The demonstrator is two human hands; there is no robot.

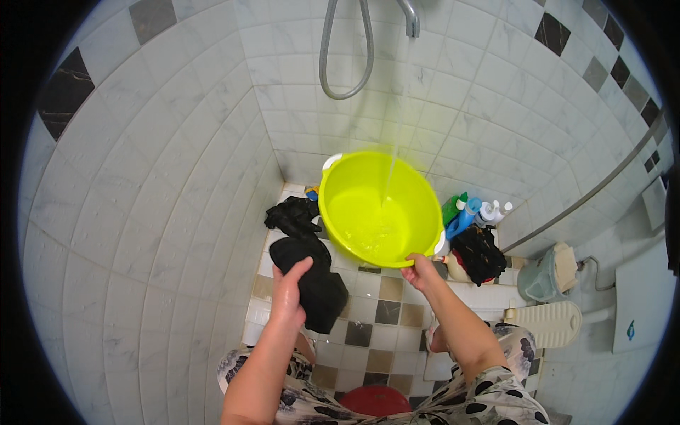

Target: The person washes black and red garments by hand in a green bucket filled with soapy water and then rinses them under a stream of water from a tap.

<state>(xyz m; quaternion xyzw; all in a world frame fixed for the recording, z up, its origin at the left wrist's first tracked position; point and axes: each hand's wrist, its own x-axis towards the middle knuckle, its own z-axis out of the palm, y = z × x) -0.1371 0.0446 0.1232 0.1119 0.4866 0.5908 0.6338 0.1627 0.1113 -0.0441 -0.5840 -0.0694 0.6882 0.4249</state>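
Note:
My left hand (289, 292) holds a folded black cloth item (316, 289), perhaps a garment, above the tiled floor. A bright yellow-green plastic basin (345, 207) with white handles lies before me, and my right hand (421, 272) grips its near rim on the right. Water from the chrome spout (412, 24) runs down into the basin, and a shallow pool with bubbles shows at its bottom. Another heap of black fabric (292, 215) rests on the floor left of the basin. Where the held cloth overlaps this heap, I cannot tell if they touch.
Several bottles, among them a blue bottle (464, 219), stand by the wall at right, with dark clothing (478, 254) in front. Farther right are a lined bin (543, 279) and a ridged beige step (552, 323). A shower hose (346, 96) hangs above; a red stool (376, 401) is beneath me.

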